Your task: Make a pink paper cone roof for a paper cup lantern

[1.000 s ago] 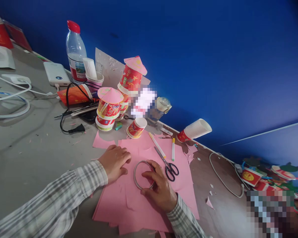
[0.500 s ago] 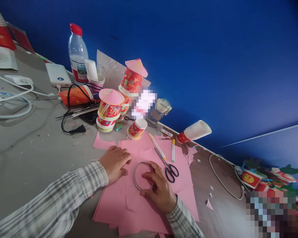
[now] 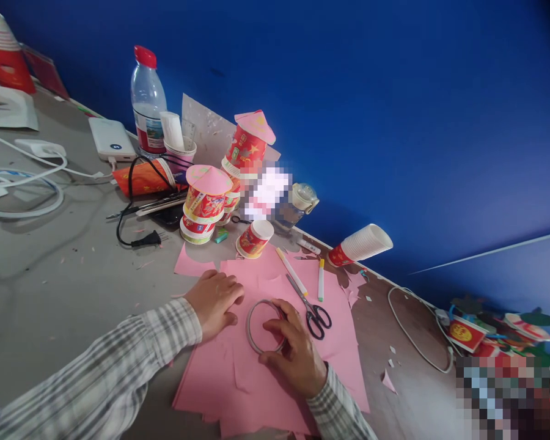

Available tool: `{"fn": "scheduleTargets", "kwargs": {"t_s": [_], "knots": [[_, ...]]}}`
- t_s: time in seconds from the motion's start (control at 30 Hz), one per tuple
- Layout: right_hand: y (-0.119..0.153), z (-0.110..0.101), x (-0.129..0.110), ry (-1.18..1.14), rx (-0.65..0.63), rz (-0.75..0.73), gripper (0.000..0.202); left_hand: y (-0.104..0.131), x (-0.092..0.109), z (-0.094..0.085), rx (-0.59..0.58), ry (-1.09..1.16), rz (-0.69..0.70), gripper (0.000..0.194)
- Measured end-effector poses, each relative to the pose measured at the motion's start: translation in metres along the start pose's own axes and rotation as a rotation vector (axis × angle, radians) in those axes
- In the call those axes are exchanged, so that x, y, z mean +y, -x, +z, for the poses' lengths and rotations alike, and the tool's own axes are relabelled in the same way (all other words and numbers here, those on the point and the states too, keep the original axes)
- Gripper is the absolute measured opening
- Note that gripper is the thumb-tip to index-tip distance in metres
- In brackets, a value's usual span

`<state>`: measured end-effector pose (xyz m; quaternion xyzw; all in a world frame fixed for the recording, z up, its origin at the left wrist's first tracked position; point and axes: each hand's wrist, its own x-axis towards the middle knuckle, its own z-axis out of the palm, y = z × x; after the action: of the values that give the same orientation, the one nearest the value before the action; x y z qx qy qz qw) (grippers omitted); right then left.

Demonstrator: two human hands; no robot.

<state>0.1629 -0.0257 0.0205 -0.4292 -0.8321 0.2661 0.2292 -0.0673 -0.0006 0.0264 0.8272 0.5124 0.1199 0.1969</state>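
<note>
My right hand point(image 3: 296, 351) grips a grey ring-shaped roll point(image 3: 252, 327), which looks like tape, with thumb and fingers around its right side. The roll rests on a stack of pink paper sheets point(image 3: 256, 391). My left hand point(image 3: 215, 302) lies on the upper left part of the paper, fingers loosely bent and apart, holding nothing. Black-handled scissors point(image 3: 318, 321) lie just right of my right hand. Two markers, one point(image 3: 291, 272) beside the blades and one point(image 3: 321, 281) further right, lie on the paper.
Behind the paper stand a red paper cup point(image 3: 255, 239), cups with pink cone tops point(image 3: 206, 195), a bottle point(image 3: 149, 104) and a lidded jar point(image 3: 300, 201). A cup stack point(image 3: 362, 244) leans at right. Cables point(image 3: 137, 239) and a power bank point(image 3: 112, 140) lie at left.
The view has shifted slightly, so things appear a little further right. Both hands keep their places on the paper and the roll stays in my right hand.
</note>
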Motion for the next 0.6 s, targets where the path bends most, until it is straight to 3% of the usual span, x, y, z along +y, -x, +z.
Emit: {"fn": "scheduleTargets", "kwargs": {"t_s": [0.6], "knots": [[0.0003, 0.0009, 0.0019, 0.019, -0.001, 0.003, 0.04, -0.0002, 0.002, -0.0023, -0.004, -0.01, -0.003, 0.032]]}}
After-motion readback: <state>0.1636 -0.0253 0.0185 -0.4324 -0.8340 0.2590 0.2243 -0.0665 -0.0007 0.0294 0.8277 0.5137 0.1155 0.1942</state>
